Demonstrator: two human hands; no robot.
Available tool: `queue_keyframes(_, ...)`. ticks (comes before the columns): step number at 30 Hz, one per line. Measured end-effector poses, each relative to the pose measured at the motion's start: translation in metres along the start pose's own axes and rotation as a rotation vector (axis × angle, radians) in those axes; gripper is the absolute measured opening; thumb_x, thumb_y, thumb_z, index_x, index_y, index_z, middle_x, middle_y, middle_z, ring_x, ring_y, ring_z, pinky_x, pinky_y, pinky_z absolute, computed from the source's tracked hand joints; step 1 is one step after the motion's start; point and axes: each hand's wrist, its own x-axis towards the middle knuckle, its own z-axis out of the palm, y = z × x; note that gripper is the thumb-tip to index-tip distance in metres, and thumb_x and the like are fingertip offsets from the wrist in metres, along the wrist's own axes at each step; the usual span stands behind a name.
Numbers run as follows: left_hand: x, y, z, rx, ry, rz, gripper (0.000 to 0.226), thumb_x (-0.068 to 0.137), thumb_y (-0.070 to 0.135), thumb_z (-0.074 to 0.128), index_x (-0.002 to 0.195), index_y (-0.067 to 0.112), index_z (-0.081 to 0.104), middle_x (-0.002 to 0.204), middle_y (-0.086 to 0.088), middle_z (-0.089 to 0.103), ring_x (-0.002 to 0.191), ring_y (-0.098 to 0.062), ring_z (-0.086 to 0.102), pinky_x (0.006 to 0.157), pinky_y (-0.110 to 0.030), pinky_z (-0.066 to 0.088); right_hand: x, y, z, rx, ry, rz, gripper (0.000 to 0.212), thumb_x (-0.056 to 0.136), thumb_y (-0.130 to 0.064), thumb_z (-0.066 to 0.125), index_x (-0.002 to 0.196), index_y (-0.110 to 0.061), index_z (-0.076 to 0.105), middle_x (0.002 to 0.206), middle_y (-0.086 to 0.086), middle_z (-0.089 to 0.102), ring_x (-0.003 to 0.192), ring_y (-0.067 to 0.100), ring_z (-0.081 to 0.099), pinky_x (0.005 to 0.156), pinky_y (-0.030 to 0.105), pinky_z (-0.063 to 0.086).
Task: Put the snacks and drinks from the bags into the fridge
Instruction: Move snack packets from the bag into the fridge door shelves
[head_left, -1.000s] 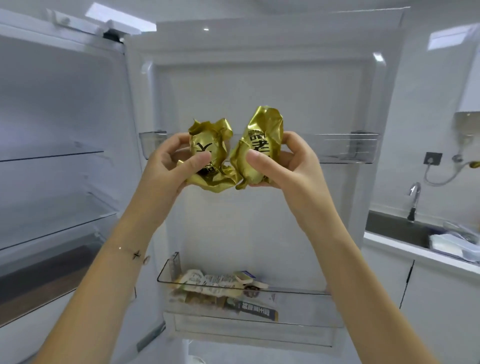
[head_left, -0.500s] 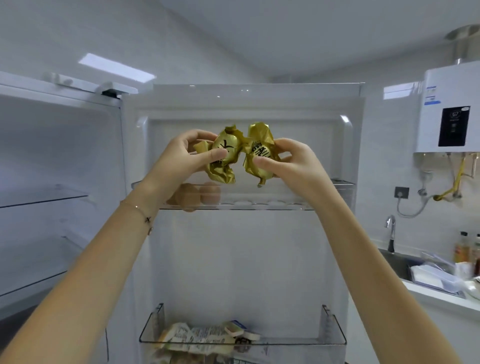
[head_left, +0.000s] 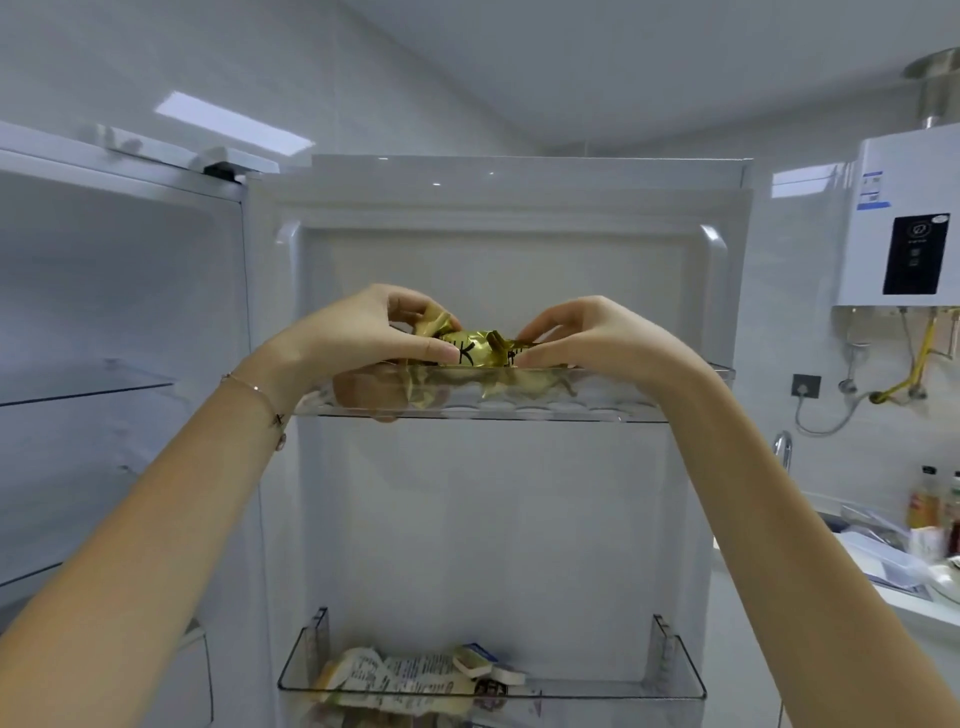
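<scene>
- Lowering two gold packets (head_left: 470, 354) into the top bin (head_left: 613, 413) of the door (head_left: 493, 519) is, we judge, the step in hand; they sit at the rim, their lower foil behind the clear front wall.
- Left hand (head_left: 363, 332) grips the left packet, thumb in front and fingers curled over it. Right hand (head_left: 587, 338) pinches the right packet's foil.
- The packets lie side by side and touching, directly between the hands. The pair's long axis runs left to right, along the bin. Each hand is equally near its own packet.
- Brown rounded shapes (head_left: 363, 389) show through the wall under the left hand; eggs or fingers, we cannot tell.
- The dimples (head_left: 530, 410) in the bin floor look free to the right, so the open room is there.
- Edges: the front wall is just below the knuckles and the door liner is close behind. We expect a short drop, with the fingers leaving upward.
- Low bin (head_left: 675, 686) holds paper packs (head_left: 395, 670), well apart.
- Risk: crumpled foil may snag the rim.
</scene>
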Motion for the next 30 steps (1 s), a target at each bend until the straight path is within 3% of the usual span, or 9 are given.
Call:
queue_keyframes(5,0.004,0.000,0.001,0.062,-0.052,0.022,0.048,0.076,0.035,0.078,0.105,-0.002,0.067,0.090,0.010,0.074,0.081,-0.004,0.068,0.077,-0.021,0.051,0.001,0.002,0.002,-0.050,0.013,0.002,0.008,0.084,-0.025,0.070,0.088,-0.020,0.073,0.092,0.007,0.074,0.089,0.026,0.069,0.082,0.036,0.057)
queue_keyframes(9,0.009,-0.001,0.001,0.072,-0.091,0.003,0.038,0.075,0.038,0.079,0.099,0.010,0.073,0.093,0.000,0.075,0.079,-0.006,0.065,0.080,-0.026,0.048,0.000,0.004,0.003,-0.132,0.042,0.014,0.011,0.086,-0.033,0.066,0.089,-0.024,0.072,0.089,0.000,0.073,0.083,0.018,0.068,0.073,0.030,0.055)
queue_keyframes(15,0.007,-0.003,0.011,0.152,-0.002,0.027,0.033,0.082,0.044,0.071,0.097,0.014,0.070,0.092,-0.002,0.073,0.073,-0.005,0.060,0.072,-0.018,0.044,-0.007,0.002,0.015,-0.320,0.205,0.002,0.030,0.085,-0.056,0.057,0.093,-0.030,0.069,0.085,-0.010,0.068,0.078,0.012,0.062,0.063,0.027,0.045)
queue_keyframes(18,0.000,-0.002,0.015,0.239,0.111,0.049,0.039,0.083,0.051,0.065,0.113,0.025,0.065,0.108,0.008,0.067,0.095,-0.004,0.061,0.075,-0.015,0.043,-0.015,0.001,0.021,-0.396,0.302,-0.024,0.043,0.085,-0.065,0.053,0.112,-0.033,0.064,0.096,-0.010,0.068,0.089,0.013,0.061,0.070,0.027,0.044)
queue_keyframes(22,-0.014,-0.005,0.024,0.370,0.263,0.133,0.062,0.083,0.067,0.056,0.134,0.032,0.053,0.136,0.008,0.055,0.126,-0.013,0.048,0.099,-0.031,0.040,-0.034,-0.001,0.026,-0.396,0.420,-0.099,0.055,0.087,-0.062,0.054,0.132,-0.031,0.055,0.123,-0.009,0.062,0.114,0.012,0.055,0.084,0.027,0.041)
queue_keyframes(24,-0.022,-0.004,0.032,0.460,0.363,0.188,0.072,0.079,0.074,0.044,0.137,0.032,0.051,0.140,0.008,0.052,0.132,-0.017,0.043,0.108,-0.039,0.035,-0.044,0.000,0.030,-0.406,0.480,-0.141,0.055,0.088,-0.057,0.056,0.136,-0.030,0.052,0.129,-0.008,0.059,0.122,0.015,0.050,0.093,0.029,0.040)
queue_keyframes(26,-0.029,0.001,0.042,0.541,0.452,0.232,0.070,0.080,0.070,0.042,0.137,0.029,0.052,0.142,0.004,0.050,0.133,-0.020,0.041,0.108,-0.041,0.029,-0.054,0.001,0.035,-0.432,0.511,-0.166,0.057,0.088,-0.053,0.059,0.139,-0.028,0.049,0.133,-0.008,0.058,0.124,0.018,0.048,0.100,0.036,0.041)
queue_keyframes(30,-0.039,0.002,0.064,0.618,0.522,0.260,0.073,0.081,0.070,0.034,0.136,0.026,0.052,0.144,-0.003,0.049,0.135,-0.028,0.039,0.109,-0.046,0.026,-0.077,0.011,0.041,-0.509,0.580,-0.182,0.066,0.085,-0.057,0.057,0.142,-0.026,0.046,0.135,-0.006,0.056,0.125,0.021,0.049,0.100,0.042,0.044)
